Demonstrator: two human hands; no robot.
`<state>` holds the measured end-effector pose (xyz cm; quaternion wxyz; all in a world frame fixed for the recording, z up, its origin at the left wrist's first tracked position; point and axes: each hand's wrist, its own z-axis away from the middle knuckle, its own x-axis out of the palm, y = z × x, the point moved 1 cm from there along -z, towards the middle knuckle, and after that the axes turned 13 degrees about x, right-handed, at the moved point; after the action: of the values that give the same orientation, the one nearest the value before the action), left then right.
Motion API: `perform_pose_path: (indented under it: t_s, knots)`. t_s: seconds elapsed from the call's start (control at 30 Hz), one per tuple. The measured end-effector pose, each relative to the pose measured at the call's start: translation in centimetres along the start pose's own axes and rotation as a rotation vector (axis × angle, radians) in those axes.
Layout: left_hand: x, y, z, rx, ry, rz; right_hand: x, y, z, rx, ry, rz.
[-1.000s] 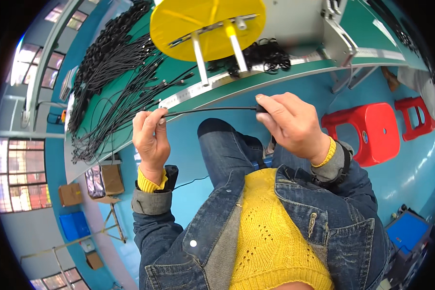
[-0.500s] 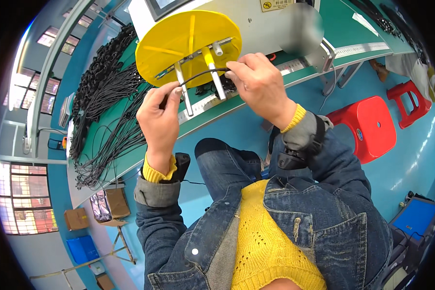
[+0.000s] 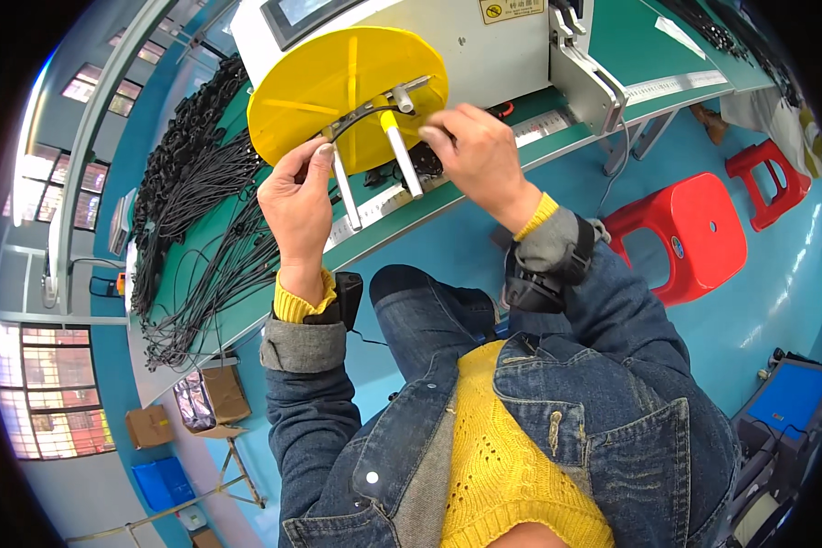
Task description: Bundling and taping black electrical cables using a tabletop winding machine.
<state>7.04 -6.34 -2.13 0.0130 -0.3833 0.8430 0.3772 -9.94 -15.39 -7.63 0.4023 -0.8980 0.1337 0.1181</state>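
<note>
A round yellow disc (image 3: 301, 87) carries two light metal pegs, a left peg (image 3: 347, 190) and a right peg (image 3: 400, 151) with a yellow base. My left hand (image 3: 299, 196) pinches one end of a short black cable (image 3: 365, 111) between thumb and forefinger, beside the left peg. From there the cable arcs across the disc, behind or against the right peg, and its far end lies near a short light knob (image 3: 402, 99). Just right of that end is my right hand (image 3: 484, 160), apart from the cable, its blurred thumb and forefinger slightly parted and its other fingers curled.
The disc sits on a white machine (image 3: 484, 55) with a screen. Piled black cables (image 3: 201, 164) cover the green table's left side. A metal ruler (image 3: 543, 126) runs along its front edge, near a metal bracket (image 3: 589, 87). Red stools (image 3: 703, 237) stand at right.
My right hand has let go of the cable's right end and moved slightly down. My left hand still grips the other end. The cable now lies closer to the disc.
</note>
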Motion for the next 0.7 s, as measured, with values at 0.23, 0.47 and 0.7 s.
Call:
perform_pose_path:
  t_s: [0.23, 0.47, 0.7]
  knots:
    - [-0.4, -0.5, 1.0, 0.001, 0.05, -0.014, -3.3, 1.7, 4.7, 0.112, -0.146, -0.039]
    - [-1.3, -0.2, 1.8, 0.071, 0.078, -0.106, -4.7, 1.4, 6.4, 0.175, -0.286, -0.076]
    - [-1.3, 1.2, 2.7, 0.302, 0.013, -0.319, -4.6, 1.6, 7.3, 0.177, -0.369, -0.072]
